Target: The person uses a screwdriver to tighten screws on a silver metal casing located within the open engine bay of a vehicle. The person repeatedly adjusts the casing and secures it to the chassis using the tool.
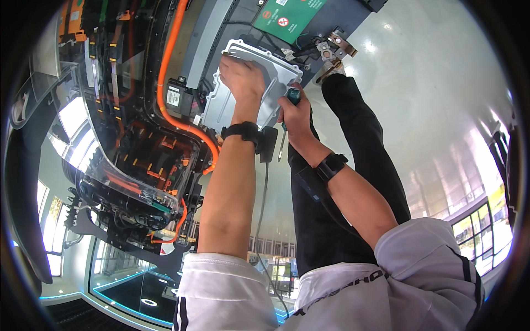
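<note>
A silvery metal cover with lugs along its rim lies in front of me, at a slant. My left hand is over its far left part, with the fingers bent down at the rim; the fingertips are partly hidden. At the cover's right edge, my right hand is closed round a screwdriver with a dark green handle. Its thin shaft points back toward me, clear of the cover. Whether the right fingers also touch the cover's edge, I cannot tell.
At left is a cutaway vehicle frame with a thick orange cable and a small black labelled module. A grey housing with a green label and a metal bracket are beyond the cover. Thin cords hang from my wristbands.
</note>
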Tool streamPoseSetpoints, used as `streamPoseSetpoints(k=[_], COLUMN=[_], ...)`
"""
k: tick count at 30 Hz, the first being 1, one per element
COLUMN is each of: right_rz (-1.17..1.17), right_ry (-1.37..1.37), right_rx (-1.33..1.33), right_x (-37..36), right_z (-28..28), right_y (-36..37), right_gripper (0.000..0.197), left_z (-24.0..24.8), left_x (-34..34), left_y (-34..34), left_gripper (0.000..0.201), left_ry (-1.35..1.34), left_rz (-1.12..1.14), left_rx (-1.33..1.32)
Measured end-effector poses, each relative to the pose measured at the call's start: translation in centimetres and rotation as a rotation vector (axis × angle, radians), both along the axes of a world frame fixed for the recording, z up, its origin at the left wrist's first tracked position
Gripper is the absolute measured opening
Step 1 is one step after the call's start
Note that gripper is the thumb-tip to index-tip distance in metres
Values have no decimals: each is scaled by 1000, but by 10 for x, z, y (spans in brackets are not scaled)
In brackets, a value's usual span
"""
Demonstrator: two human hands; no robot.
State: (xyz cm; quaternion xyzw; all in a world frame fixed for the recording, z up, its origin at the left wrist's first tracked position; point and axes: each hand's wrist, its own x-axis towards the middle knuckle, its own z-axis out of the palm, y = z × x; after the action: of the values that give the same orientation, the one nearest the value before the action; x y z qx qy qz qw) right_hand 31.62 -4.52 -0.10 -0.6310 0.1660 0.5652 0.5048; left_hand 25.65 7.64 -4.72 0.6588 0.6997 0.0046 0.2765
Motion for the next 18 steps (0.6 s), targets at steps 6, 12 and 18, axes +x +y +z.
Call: streamPoseSetpoints(k=[6,12,18], right_rz=[141,445,481], right_ry=[-125,-172,-8], right_rx=[-42,-186,-155], right_x=[4,23,47], right_z=[-5,0,19], right_y=[-7,-30,-59], right_gripper=[59,39,38], left_z=[5,25,100], left_x=[7,-4,8], left_y=[-3,-50,-180], left_gripper=[49,49,48], left_ry=[8,-83,-527], left_rz=[7,84,430], left_rx=[-3,87,-549])
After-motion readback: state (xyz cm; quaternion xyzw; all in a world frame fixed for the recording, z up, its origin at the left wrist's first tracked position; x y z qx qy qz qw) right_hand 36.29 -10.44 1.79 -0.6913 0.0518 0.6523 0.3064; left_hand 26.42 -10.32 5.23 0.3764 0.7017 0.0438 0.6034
